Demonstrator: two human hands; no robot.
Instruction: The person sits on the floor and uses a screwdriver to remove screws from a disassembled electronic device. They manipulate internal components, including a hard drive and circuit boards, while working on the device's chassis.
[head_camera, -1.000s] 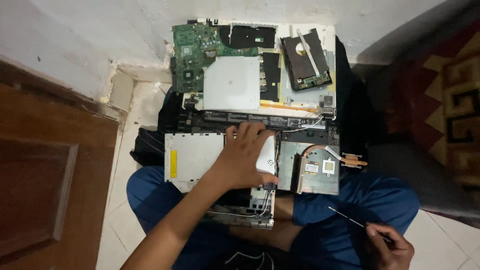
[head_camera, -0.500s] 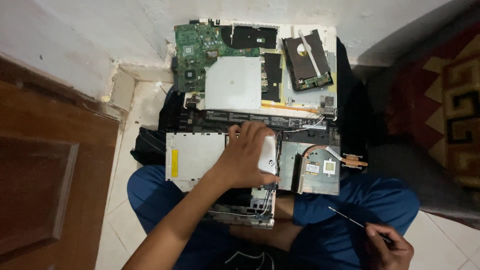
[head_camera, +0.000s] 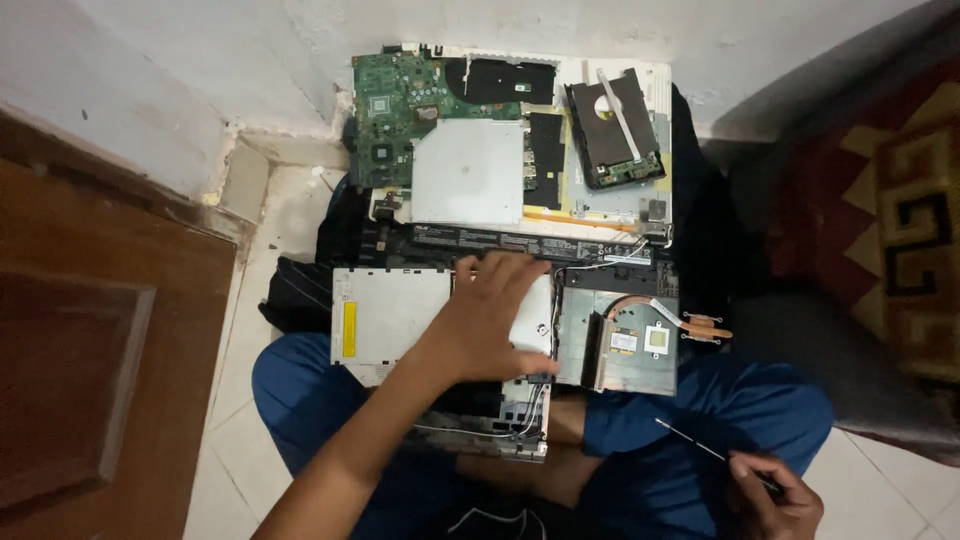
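- Tiled floor (head_camera: 300, 215) by a white wall; person seated cross-legged, opened laptop chassis (head_camera: 620, 345) across the lap.
- Silver drive (head_camera: 385, 315): long axis 9-to-3, in the chassis's left bay.
- Left hand (head_camera: 490, 315): fingers spread flat, pressing the drive's 3 o'clock end.
- Right hand (head_camera: 775, 495): at 4 o'clock, well apart, pinching a thin screwdriver (head_camera: 705, 450).
- Green motherboard (head_camera: 400, 105), hard disk (head_camera: 615, 130): 12 o'clock.

Crowded lap, open floor at the left

The laptop base (head_camera: 500, 340) fills the lap, with the left hand (head_camera: 490, 320) flat across its middle. Far of it, the board (head_camera: 400, 110) and drive (head_camera: 615, 130) lie packed against the wall (head_camera: 200, 90). The tiled floor (head_camera: 270, 230) left, beside the door (head_camera: 100, 350), is passable; a rug (head_camera: 900, 200) bounds the right.
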